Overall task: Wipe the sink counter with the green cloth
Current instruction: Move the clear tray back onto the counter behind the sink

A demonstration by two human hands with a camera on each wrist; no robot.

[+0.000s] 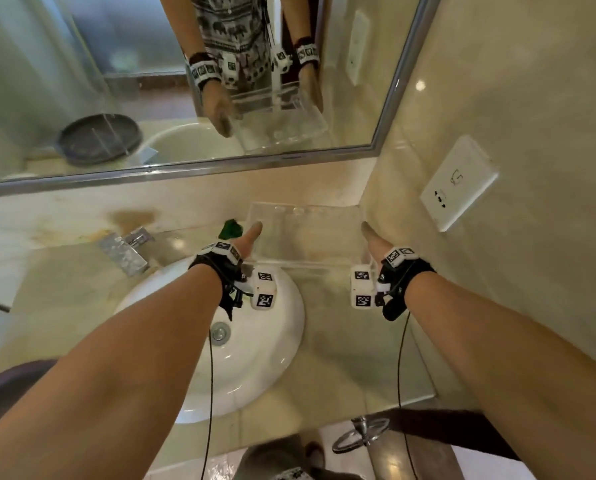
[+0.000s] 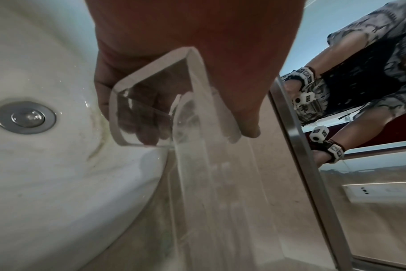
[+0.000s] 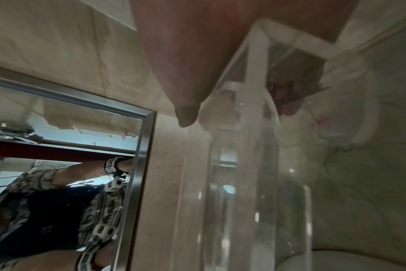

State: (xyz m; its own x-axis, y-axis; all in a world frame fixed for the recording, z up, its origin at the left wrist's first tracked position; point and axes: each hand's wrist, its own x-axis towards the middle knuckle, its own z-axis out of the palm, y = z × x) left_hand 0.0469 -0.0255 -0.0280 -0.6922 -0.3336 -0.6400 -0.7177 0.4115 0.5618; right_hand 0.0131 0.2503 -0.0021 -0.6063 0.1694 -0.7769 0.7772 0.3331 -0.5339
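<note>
Both hands, left hand (image 1: 246, 239) and right hand (image 1: 372, 237), pinch clear acrylic tray (image 1: 307, 233) (apparently lifted); crumpled green cloth (image 1: 231, 229) beside tray untouched; wiping not begun

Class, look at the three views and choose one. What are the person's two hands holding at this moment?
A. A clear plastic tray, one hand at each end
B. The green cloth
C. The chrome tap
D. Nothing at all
A: the left hand and right hand grip opposite ends of the clear tray, while the green cloth lies untouched on the counter behind.
</note>
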